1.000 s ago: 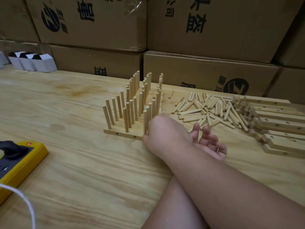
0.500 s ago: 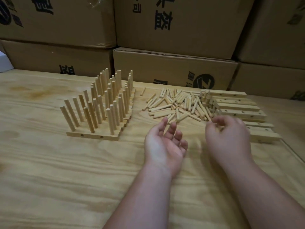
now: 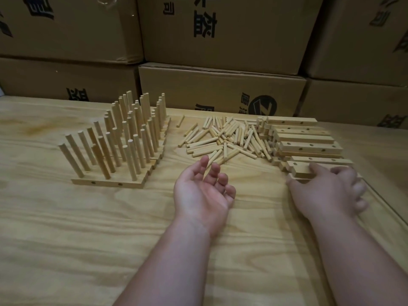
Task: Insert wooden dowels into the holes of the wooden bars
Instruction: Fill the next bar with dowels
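Several wooden bars with upright dowels (image 3: 123, 138) stand side by side at the left; the nearest filled bar (image 3: 108, 184) shows two side holes. In the middle lies a pile of loose dowels (image 3: 220, 142). Empty bars (image 3: 309, 146) with holes are stacked at the right. My left hand (image 3: 203, 191) rests palm up on the table just before the pile, fingers relaxed and holding nothing. My right hand (image 3: 326, 191) is on the nearest empty bar (image 3: 303, 172), thumb at its near left end and forefinger over its top, pinching it. Its other fingers are blurred.
Stacked cardboard boxes (image 3: 220, 89) form a wall along the back of the plywood table (image 3: 66, 228). One stray dowel (image 3: 180, 121) lies between the filled bars and the pile. A table seam or edge (image 3: 388, 208) runs diagonally at the far right.
My right hand left the filled bars, crossed over the loose dowels and came down onto the nearest empty bar. My left hand stayed palm up. The view swung right.
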### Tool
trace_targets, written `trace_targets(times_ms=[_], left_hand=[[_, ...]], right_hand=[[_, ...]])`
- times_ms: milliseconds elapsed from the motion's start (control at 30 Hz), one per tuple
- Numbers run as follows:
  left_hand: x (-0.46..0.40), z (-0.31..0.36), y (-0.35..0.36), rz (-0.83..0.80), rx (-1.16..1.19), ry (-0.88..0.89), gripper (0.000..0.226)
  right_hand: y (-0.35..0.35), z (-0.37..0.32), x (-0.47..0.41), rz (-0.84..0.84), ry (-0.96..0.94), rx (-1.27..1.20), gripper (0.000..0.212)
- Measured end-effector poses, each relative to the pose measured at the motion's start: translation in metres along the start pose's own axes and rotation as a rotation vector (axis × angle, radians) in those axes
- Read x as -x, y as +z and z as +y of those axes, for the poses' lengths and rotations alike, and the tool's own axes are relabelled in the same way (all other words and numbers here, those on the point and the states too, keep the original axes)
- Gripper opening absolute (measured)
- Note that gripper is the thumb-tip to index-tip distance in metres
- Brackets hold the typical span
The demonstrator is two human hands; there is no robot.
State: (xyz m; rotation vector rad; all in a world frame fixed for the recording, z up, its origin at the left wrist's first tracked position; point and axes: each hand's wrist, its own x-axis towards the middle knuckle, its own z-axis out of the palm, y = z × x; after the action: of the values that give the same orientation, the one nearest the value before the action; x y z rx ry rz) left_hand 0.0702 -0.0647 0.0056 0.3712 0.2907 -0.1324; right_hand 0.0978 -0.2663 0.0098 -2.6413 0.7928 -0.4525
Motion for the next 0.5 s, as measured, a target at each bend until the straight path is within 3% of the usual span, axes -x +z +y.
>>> trace_targets(times_ms=[500], left_hand=[[0.0014,0.0003,0.0003,-0.006,0.019,-0.017,0.024]], right_hand=[[-0.0054,-0.0058,0.0092,0.055,-0.051,-0.042,0.027]])
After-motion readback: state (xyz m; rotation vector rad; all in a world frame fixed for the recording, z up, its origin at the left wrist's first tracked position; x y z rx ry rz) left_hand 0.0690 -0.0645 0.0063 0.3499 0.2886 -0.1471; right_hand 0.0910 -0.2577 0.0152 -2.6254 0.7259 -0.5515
